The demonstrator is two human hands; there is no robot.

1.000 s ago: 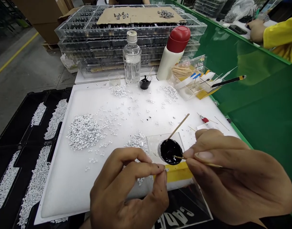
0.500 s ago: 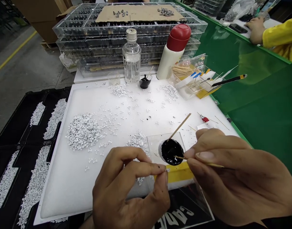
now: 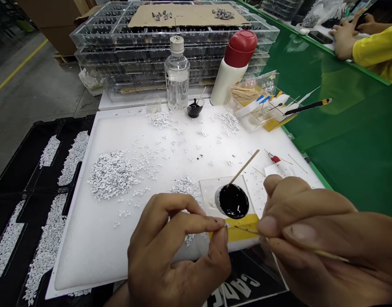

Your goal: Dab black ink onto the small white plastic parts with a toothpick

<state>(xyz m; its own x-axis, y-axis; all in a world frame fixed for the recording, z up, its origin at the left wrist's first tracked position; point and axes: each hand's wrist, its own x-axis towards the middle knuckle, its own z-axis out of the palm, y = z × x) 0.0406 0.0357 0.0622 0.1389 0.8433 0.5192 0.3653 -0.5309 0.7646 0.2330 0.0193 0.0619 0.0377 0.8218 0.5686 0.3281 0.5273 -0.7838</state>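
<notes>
Between the thumb and forefinger of my left hand [image 3: 179, 251] is pinched a tiny white piece [image 3: 227, 225], mostly covered by the fingertips. My right hand [image 3: 320, 234] grips a thin wooden toothpick [image 3: 247, 230], its dark tip pointing left, a short gap from the white piece. Just beyond my fingertips stands a small cup of black paint [image 3: 233, 201], with a wooden stick [image 3: 243, 167] leaning out of it. The cup rests on a clear plate [image 3: 208, 187] with yellow tape [image 3: 251, 222] along its near edge.
White pieces [image 3: 112, 175] lie heaped and scattered over the white board [image 3: 87, 243]. Behind stand a clear bottle [image 3: 177, 79], a red-capped flask [image 3: 232, 68], a second black cup [image 3: 195, 109] and stacked trays [image 3: 96, 55]. A box of sticks [image 3: 247, 94] sits right. A co-worker's yellow sleeve [image 3: 378, 47] shows top right.
The toothpick tip has left the black paint and moved down toward the white piece. My right hand has shifted right and downward; my left hand keeps its pinch. The co-worker's hands have moved.
</notes>
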